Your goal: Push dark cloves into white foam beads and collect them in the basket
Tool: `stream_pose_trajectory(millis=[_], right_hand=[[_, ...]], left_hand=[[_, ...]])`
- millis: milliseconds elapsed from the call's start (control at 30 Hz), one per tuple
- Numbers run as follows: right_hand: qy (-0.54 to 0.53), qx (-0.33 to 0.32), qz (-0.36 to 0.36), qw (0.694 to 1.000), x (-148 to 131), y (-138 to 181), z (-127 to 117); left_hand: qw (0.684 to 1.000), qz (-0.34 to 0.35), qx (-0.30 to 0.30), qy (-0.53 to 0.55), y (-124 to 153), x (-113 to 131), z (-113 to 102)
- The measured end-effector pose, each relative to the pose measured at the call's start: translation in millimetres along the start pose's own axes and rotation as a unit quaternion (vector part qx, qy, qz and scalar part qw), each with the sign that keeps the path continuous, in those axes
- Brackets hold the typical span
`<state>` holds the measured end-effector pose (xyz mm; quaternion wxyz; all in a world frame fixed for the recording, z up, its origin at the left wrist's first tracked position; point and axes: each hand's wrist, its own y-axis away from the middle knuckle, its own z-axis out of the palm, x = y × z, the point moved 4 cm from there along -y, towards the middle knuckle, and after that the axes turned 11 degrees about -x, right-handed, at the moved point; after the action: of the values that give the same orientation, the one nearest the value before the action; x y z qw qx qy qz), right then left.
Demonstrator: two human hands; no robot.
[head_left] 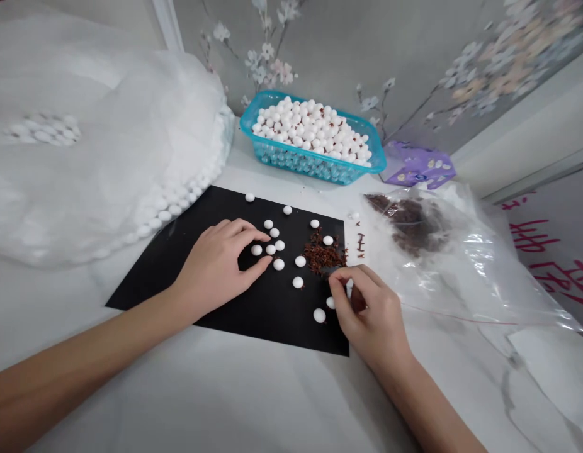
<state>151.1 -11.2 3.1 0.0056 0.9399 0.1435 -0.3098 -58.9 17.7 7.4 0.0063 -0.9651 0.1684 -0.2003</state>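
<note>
Balls (279, 265): white, small, scattered over the right half of the black sheet (272, 308); a loose cluster at the left hand (218, 258), others apart toward the far edge and near the right hand (374, 308); some with a brown speck at the underside.
Left hand: fingers relaxed, thumb and forefinger parted, with one ball in the gap between and the rest of the cluster about the tips; whether touching any, cannot tell.
Right hand: over the right edge of the sheet, thumb and forefinger brought close at the tips; whether pinching anything, cannot tell; a ball partly hidden beside the fingers.
Bits (321, 255): dark reddish brown, heaped just beyond the right hand, one ball on the heap; a few more in a short column on the bench (225, 402), right of the sheet.
Basket (377, 155): blue, see-through, heaped with white balls, beyond the sheet.
Sack (131, 132): whitish, bulging with balls, at the left, over a corner of the sheet.
Bag (466, 283): clear, lying at the right, with a brown mass inside.
Packet (418, 165): purple, beside the basket.
Wall (320, 56): grey, flower-patterned, behind everything.
</note>
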Motion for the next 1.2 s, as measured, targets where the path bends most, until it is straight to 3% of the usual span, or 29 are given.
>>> stream_pose_trajectory(millis=[100,300,400,467,567,633,700,833,1200], right_hand=[[0.0,0.023,-0.013,1.0,-2.1,2.0,0.5],[0.0,0.046,-0.034,0.998,-4.7,2.8,0.4],[0.009,0.075,-0.06,0.995,-8.2,3.8,-1.2],[0.012,0.104,-0.08,0.991,-10.7,5.8,-2.8],[0.008,0.132,-0.126,0.983,-15.9,10.4,-3.8],[0.003,0.115,-0.163,0.98,-20.7,13.1,-2.0],[-0.006,0.074,-0.187,0.979,-25.2,14.8,1.6],[-0.008,0.006,-0.211,0.977,-31.7,16.3,9.4],[0.019,-0.072,-0.215,0.974,-37.8,15.7,17.7]], left_hand=[[1.0,-0.015,0.004,-0.003,0.9,-1.8,1.8],[1.0,0.019,-0.003,-0.023,-0.4,0.2,4.5],[0.999,0.039,0.026,0.006,2.5,5.0,-1.2],[0.996,0.073,0.047,0.024,7.4,12.9,-5.8],[0.983,0.181,0.013,0.024,16.4,31.2,-5.1],[0.968,0.248,-0.029,0.012,21.6,40.7,-0.1],[0.96,0.271,-0.066,0.001,23.5,43.3,5.9],[0.961,0.248,-0.12,0.015,21.1,37.2,13.9],[0.96,0.19,-0.201,0.052,16.4,34.2,14.2]])
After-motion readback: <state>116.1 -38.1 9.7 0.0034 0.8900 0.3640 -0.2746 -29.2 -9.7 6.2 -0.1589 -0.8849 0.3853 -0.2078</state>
